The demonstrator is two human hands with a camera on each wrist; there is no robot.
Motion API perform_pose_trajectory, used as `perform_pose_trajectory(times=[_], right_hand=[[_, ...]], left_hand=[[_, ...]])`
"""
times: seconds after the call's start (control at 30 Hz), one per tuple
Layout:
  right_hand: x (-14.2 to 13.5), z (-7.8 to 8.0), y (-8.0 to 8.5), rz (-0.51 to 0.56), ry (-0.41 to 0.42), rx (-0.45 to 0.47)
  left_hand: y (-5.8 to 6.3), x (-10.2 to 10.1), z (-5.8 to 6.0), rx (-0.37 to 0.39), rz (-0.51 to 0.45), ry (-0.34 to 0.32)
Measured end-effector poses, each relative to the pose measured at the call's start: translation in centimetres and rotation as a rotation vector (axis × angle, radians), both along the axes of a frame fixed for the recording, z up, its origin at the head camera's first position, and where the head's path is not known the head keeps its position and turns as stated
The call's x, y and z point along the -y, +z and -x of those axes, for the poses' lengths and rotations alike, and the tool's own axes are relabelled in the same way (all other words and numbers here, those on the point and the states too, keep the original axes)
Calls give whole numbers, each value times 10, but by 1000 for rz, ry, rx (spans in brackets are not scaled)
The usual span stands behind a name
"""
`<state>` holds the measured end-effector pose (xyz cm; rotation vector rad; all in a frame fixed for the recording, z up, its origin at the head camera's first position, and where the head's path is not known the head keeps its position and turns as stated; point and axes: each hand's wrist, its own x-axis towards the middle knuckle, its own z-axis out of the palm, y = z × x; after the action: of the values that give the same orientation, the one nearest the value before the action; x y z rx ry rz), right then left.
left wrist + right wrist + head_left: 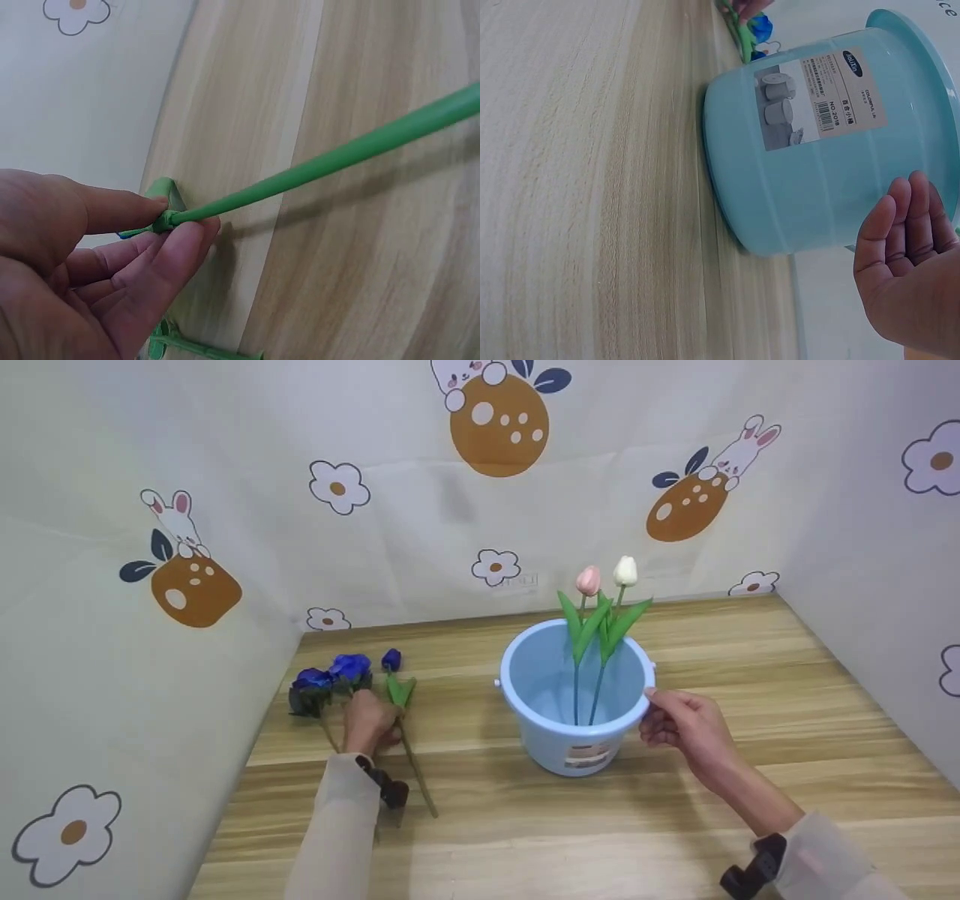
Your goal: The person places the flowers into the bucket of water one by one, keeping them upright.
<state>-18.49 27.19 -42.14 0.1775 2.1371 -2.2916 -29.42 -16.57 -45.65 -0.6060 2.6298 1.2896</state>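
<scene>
1. Wood-grain bench (465,847); printed wall covering (409,536) left, far, right.
2. Left hand (369,720): fingers pinch green stem (322,172), left side.
3. Bucket (541,742) right of centre; right hand (694,731) at rim, fingers' grip: cannot tell.

Pretty soft, even light overall, some pale glare up front on the worktop (487,866), the green stem (337,161) throws a fuzzy shadow, right wrist view looks kinda bluish
</scene>
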Motion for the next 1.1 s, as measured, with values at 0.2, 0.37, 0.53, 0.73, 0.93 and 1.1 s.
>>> perform_pose_trajectory(times=[0.2, 0.37, 0.53, 0.73, 0.93, 1.1], right_hand=[[-1, 0, 0, -18, 10, 6], [-1, 0, 1, -23, 16, 12], [-1, 0, 1, -14, 8, 9], [0, 0, 0, 1, 2, 3], [0, 0, 0, -6, -2, 6], [0, 0, 1, -9, 4, 7]], left_hand=[[0, -1, -1, -29, -14, -16], [4, -4, -2, -43, -56, -20], [9, -11, -2, -97, -82, -40], [20, -20, 0, -119, -171, -32], [31, -28, 0, -91, -215, -30], [36, -32, -2, -97, -237, -30]])
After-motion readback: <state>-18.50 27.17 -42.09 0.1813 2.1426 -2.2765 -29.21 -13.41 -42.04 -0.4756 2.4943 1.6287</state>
